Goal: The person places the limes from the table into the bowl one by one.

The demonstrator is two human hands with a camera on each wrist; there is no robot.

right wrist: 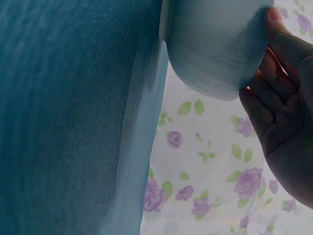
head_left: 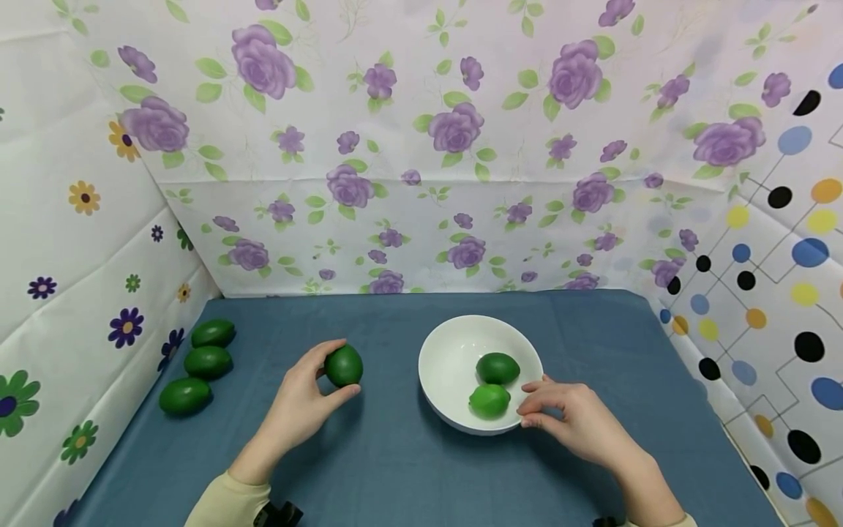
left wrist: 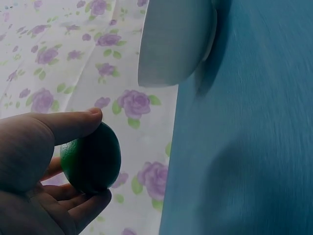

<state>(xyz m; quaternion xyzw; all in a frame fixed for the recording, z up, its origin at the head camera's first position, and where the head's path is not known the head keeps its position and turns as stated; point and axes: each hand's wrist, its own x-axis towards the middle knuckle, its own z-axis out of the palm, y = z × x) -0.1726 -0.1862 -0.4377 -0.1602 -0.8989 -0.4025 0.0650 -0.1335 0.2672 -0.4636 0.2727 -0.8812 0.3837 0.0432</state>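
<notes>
In the head view, my left hand (head_left: 299,402) holds a dark green oval fruit (head_left: 345,365) between thumb and fingers, left of the white bowl. The left wrist view shows this fruit (left wrist: 95,159) gripped at its ends, apart from the bowl (left wrist: 176,44). On the cloth, the white bowl (head_left: 448,366) stands upright. Inside it lie another dark green fruit (head_left: 497,368) and a brighter green lime (head_left: 489,401), side by side. My right hand (head_left: 582,421) grips the bowl's right rim with thumb and fingers, as the right wrist view also shows at the bowl (right wrist: 220,49).
Three more dark green fruits (head_left: 208,363) lie in a row at the table's left side. A blue cloth (head_left: 395,468) covers the table. Patterned sheets (head_left: 408,234) stand up along the back, left and right edges.
</notes>
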